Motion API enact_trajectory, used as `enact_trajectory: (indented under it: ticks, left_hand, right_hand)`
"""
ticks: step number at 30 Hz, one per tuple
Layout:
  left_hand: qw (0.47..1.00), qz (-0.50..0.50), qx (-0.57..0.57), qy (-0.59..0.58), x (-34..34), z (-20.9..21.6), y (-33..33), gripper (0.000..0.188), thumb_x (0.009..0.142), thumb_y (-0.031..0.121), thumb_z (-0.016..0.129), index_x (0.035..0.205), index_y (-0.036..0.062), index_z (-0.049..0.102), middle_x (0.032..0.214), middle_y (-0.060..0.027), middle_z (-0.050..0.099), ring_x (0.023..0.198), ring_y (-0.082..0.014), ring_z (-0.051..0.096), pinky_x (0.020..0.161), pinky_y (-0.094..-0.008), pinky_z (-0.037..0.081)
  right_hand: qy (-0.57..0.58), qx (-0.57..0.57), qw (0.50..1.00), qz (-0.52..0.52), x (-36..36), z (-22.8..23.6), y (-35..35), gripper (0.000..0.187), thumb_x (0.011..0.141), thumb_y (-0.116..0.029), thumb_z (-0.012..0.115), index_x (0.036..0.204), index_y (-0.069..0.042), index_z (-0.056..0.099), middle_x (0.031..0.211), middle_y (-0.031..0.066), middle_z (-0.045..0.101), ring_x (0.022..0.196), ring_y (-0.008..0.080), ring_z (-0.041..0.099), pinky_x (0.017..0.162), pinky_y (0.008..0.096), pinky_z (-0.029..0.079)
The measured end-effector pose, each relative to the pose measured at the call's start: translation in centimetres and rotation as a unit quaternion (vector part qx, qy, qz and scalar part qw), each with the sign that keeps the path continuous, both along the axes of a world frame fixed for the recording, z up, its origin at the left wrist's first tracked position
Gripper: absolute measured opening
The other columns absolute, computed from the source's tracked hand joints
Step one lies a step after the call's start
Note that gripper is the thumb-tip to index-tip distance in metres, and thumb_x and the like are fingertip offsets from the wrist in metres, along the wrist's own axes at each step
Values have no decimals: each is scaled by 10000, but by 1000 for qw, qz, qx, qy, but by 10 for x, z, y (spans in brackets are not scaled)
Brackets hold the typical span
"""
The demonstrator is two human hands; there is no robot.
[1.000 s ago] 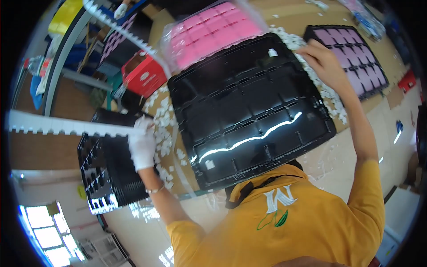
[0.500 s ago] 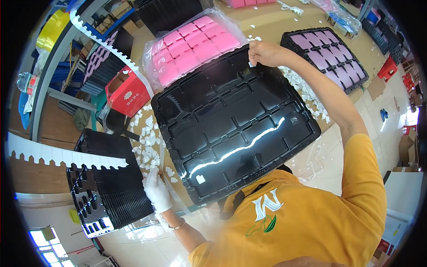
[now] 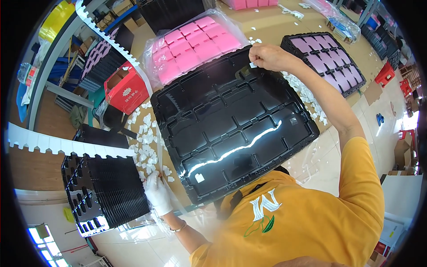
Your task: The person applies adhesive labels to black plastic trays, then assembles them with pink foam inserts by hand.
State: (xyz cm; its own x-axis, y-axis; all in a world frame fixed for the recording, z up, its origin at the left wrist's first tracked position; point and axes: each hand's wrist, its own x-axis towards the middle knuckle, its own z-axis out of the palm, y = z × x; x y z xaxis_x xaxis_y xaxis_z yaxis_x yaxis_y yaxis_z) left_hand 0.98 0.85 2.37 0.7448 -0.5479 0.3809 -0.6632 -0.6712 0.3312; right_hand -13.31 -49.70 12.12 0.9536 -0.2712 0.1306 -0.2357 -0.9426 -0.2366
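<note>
Pinching a white tab (image 3: 253,65) at upper centre, our right hand (image 3: 270,57) has the black tray (image 3: 218,122) below it, mid-frame — whether our gloved left hand (image 3: 158,196), lower left, holds anything, we cannot tell.

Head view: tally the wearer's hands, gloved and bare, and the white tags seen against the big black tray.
Gloved hand: 1
Bare hand: 1
White tags: 2, one at the bare fingertips
Total: 4

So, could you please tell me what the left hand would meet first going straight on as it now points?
The left hand would probably meet the loose white scraps just beyond it, though its height above the table is unclear.
</note>
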Motion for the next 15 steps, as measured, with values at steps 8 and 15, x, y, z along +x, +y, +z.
enact_trajectory:
  ticks: [8,15]
  left_hand:
    - [999,9,-29,26,0,-12,5,210,783,-52,584,965,28,655,939,-121,678,890,-305,628,929,-405,425]
    - [999,11,14,49,-3,-3,2,197,852,-15,555,1006,-3,678,987,-140,689,934,-304,645,880,-351,484]
  right_hand:
    - [-1,-33,999,40,3,3,5,82,840,-26,581,907,-41,626,914,102,594,883,306,605,761,393,482]
    - [6,-59,998,24,11,-5,-1,49,854,-63,592,846,-16,580,910,116,577,899,326,591,776,417,472]
